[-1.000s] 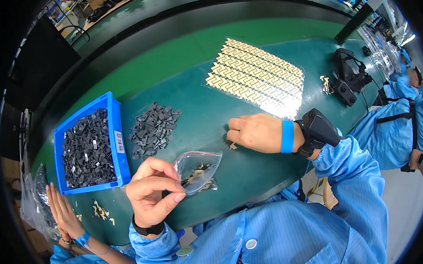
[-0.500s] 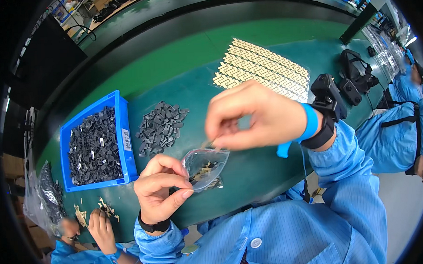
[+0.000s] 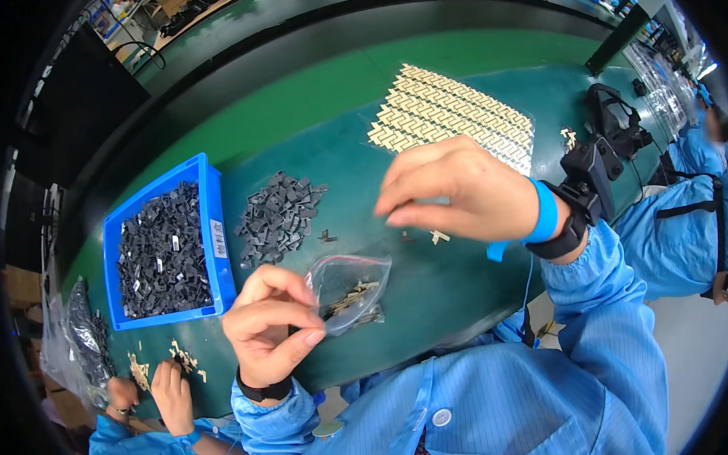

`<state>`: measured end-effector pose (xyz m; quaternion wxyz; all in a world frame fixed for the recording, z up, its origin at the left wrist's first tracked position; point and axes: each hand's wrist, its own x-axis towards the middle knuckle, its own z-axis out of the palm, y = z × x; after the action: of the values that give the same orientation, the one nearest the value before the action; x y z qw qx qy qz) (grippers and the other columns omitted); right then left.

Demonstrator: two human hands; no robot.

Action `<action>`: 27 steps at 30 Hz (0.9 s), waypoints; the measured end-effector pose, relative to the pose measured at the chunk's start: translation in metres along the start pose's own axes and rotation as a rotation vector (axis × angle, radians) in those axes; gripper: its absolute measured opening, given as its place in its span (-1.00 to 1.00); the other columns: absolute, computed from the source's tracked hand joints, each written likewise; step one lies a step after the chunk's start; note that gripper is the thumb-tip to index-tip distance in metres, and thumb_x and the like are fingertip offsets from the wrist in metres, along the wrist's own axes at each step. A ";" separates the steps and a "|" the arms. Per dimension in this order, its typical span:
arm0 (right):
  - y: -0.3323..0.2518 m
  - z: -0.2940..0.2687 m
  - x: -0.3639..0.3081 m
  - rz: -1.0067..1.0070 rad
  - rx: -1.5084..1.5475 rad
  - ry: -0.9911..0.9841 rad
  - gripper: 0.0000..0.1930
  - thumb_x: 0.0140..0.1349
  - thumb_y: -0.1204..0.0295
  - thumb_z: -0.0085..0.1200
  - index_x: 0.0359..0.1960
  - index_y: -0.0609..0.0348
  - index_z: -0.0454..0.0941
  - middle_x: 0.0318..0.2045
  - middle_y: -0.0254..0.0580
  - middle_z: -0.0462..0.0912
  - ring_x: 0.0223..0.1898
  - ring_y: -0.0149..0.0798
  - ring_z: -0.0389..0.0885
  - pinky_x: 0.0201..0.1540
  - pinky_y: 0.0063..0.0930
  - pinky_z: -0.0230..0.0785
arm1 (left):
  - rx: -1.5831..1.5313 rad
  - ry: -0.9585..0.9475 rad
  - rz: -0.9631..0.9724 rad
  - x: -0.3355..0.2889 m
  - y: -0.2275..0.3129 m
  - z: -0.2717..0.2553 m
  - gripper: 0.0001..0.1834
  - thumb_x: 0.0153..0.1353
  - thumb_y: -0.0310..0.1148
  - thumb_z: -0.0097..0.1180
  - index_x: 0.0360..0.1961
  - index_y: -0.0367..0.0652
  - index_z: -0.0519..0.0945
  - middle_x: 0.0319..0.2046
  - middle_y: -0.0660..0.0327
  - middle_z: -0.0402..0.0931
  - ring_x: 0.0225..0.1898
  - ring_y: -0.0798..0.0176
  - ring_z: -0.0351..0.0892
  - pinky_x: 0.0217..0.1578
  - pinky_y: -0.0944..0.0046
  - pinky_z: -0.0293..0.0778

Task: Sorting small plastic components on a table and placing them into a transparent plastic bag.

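Observation:
My left hand pinches the edge of a clear zip bag between thumb and fingers. Inside the bag lie several small cream and dark pieces. My right hand is raised over the table to the right of the bag, its fingers stretched and nothing visible in them. Beneath and beside it, a small cream piece and a small dark piece rest on the green table. A pile of dark grey plastic parts sits left of the bag.
A blue bin full of dark grey parts stands at the left. A sheet of cream strips lies at the far side. Black devices sit at the right. Another person's hand touches the table at lower left, near cream pieces.
My right hand has moved away from the bag's mouth, up and to the right, and its fingers have parted. Small pieces formerly hidden behind it now show. My left hand keeps hold of the bag.

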<state>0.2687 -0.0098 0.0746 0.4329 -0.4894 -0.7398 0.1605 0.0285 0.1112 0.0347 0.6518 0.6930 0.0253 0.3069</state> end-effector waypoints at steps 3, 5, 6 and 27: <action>0.027 0.004 -0.035 0.216 -0.308 -0.111 -0.85 -0.05 0.47 0.14 -0.41 0.23 0.55 -0.46 -0.12 0.54 -0.36 -0.06 0.52 -0.28 -0.28 0.38 | -0.449 -0.022 0.070 -0.005 -0.001 -0.008 -0.82 -0.17 -0.46 0.32 -0.49 -0.30 0.61 -0.38 0.09 0.42 -0.38 0.24 0.44 -0.37 0.33 0.40; 0.035 0.018 -0.056 0.299 -0.295 -0.220 -0.78 -0.05 0.48 0.16 -0.31 0.20 0.51 -0.40 -0.15 0.49 -0.32 -0.06 0.49 -0.26 -0.28 0.36 | -0.545 0.012 0.084 -0.002 -0.001 -0.004 -0.82 -0.20 -0.45 0.32 -0.52 -0.28 0.61 -0.38 0.08 0.43 -0.39 0.23 0.45 -0.38 0.32 0.40; 0.036 0.023 -0.059 0.301 -0.293 -0.219 -0.78 -0.05 0.48 0.16 -0.31 0.20 0.51 -0.40 -0.15 0.49 -0.32 -0.06 0.49 -0.26 -0.28 0.36 | -0.345 0.003 0.064 -0.003 0.000 -0.004 -0.83 -0.20 -0.44 0.32 -0.54 -0.28 0.61 -0.39 0.08 0.43 -0.39 0.22 0.45 -0.38 0.32 0.40; 0.029 0.024 -0.060 0.399 -0.185 -0.161 -0.86 -0.05 0.51 0.11 -0.44 0.22 0.44 -0.58 -0.21 0.48 -0.48 -0.14 0.50 -0.39 -0.31 0.32 | -0.415 -0.230 0.079 -0.001 0.000 -0.009 -0.83 -0.21 -0.48 0.36 -0.54 -0.30 0.64 -0.47 0.06 0.49 -0.46 0.20 0.49 -0.47 0.32 0.40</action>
<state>0.2750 -0.0437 0.0123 0.2853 -0.6491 -0.6723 0.2128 0.0238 0.1194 0.0338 0.7663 0.5751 -0.1401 0.2499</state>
